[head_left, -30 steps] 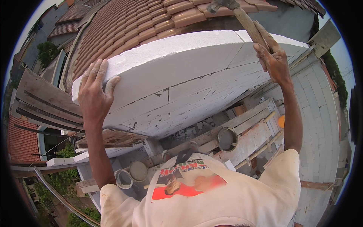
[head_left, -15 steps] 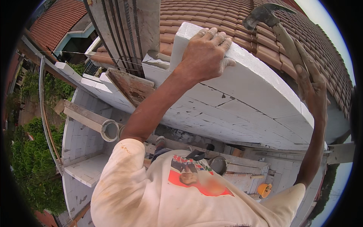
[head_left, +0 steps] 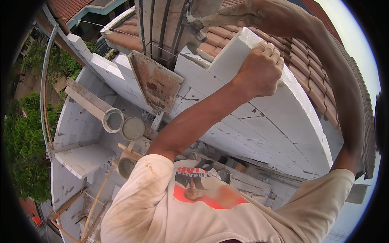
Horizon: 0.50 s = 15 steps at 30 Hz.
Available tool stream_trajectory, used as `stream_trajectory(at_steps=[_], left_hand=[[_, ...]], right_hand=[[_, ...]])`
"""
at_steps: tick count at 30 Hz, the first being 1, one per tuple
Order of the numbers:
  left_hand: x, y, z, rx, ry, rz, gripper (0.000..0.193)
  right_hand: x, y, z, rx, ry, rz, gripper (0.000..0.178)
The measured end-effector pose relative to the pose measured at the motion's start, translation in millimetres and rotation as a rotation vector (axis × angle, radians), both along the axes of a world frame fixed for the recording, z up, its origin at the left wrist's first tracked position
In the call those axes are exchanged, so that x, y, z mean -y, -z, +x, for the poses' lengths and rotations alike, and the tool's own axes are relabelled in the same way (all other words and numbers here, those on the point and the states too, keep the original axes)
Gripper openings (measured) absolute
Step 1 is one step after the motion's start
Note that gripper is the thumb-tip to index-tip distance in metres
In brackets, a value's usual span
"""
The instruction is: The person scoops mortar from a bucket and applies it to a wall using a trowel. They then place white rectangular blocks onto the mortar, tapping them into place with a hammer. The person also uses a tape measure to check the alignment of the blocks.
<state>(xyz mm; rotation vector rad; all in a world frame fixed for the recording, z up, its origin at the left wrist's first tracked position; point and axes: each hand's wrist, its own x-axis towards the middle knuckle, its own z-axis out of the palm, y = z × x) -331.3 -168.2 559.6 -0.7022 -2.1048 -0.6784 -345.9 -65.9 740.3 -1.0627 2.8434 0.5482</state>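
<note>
My left hand [head_left: 263, 72] is closed over the top edge of a white aerated concrete block [head_left: 231, 58], with its fingers on the far side. The block sits on top of a white block wall [head_left: 251, 121]. In my right hand [head_left: 259, 14], at the top of the view, is a hammer [head_left: 221, 19] with a worn handle. Its metal head hangs left of the block's end, apart from it in the picture. Below that end, grey mortar lies on the lower course.
Steel reinforcing bars [head_left: 164, 28] rise beside the block's left end. A stained board [head_left: 156, 81] leans on the wall, and a thin string [head_left: 121, 31] runs across. Mortar buckets [head_left: 113, 120] stand below on planks. A tiled roof [head_left: 312, 77] lies beyond.
My right hand has swung the hammer from the far right over to the left, beside the block's end. The left hand still grips the block's top; the view has shifted.
</note>
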Motion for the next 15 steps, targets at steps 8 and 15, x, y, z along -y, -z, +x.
stream_trajectory(at_steps=[8,15], left_hand=[[-17.6,-4.3,6.5,0.007,0.081,0.032,0.061],[-0.8,-4.3,0.9,-0.003,0.033,0.019,0.059]], right_hand=[[-6.8,-10.7,12.7,-0.02,0.111,0.062,0.046],[-5.9,-11.6,-2.0,-0.06,0.09,-0.022,0.045]])
